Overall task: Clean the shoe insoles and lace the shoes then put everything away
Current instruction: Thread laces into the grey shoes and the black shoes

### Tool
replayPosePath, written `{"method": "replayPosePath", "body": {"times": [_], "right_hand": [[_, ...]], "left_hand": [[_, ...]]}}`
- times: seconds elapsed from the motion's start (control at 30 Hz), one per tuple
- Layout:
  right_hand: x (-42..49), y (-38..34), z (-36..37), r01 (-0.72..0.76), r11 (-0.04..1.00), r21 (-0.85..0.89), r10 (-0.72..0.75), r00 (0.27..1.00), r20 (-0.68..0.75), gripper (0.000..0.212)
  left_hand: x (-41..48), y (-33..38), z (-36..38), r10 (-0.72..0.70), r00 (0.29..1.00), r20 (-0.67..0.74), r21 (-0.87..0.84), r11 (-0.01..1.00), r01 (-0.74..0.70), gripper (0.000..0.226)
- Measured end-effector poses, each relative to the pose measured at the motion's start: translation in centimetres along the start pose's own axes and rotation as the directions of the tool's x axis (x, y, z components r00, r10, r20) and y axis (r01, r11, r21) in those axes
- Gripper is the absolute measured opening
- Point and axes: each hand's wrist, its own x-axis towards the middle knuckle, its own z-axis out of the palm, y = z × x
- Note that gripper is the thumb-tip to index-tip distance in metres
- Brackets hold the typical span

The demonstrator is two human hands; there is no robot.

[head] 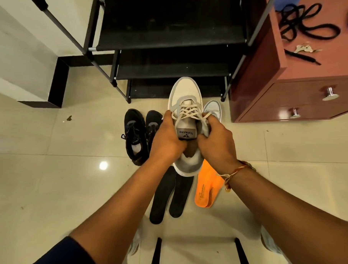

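While gripped by both hands (pixel 169 139), white shoe (pixel 185 98) (rack-side floor open).

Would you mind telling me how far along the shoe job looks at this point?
Done: the white shoe is laced. In hand: the left hand and right hand grip its laces. Left: the black insoles and orange insoles lie on the floor, loose black laces sit on the cabinet, the black shoes stand outside the bare rack.

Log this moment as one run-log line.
left hand: grips white shoe | right hand: grips its lace side | floor: black insoles, orange insoles
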Motion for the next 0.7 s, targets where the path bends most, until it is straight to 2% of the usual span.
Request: {"method": "replayPosePath", "body": {"times": [0.1, 0.17, 0.3, 0.4, 0.53, 0.7], "right_hand": [[-0.15, -0.04, 0.11, 0.016, 0.999, -0.028, -0.015, 1.000, 0.009, 0.037], [-0.35, -0.16, 0.24, 0.037, 0.999, -0.024, -0.036, 0.999, 0.010, 0.038], [-0.12, -0.24, 0.25, 0.035, 0.999, -0.022, -0.034, 0.999, 0.014, 0.041], [-0.05, -0.28, 0.13, 0.011, 1.000, -0.022, -0.011, 1.000, 0.029, 0.047], [-0.32, -0.07, 0.27, 0.026, 0.999, -0.039, -0.025, 0.999, 0.035, 0.048], [-0.13, 0.10, 0.33, -0.013, 0.999, -0.048, 0.014, 1.000, 0.019, 0.052]], "left_hand": [[0.02, -0.32, 0.42, 0.060, 0.988, -0.144, 0.139, 0.990, -0.040, 0.078], [0.19, -0.70, 0.45, 0.097, 0.978, -0.187, 0.186, 0.981, -0.062, 0.078], [0.16, -0.44, 0.36, 0.204, 0.961, -0.187, 0.211, 0.964, -0.163, 0.080], [-0.04, 0.12, 0.20, 0.260, 0.945, -0.198, 0.229, 0.950, -0.214, 0.068], [-0.20, -0.19, 0.25, 0.349, 0.932, -0.094, 0.364, 0.884, -0.294, 0.065], [-0.31, -0.53, 0.53, 0.433, 0.892, -0.133, 0.395, 0.848, -0.353, 0.042]]}}
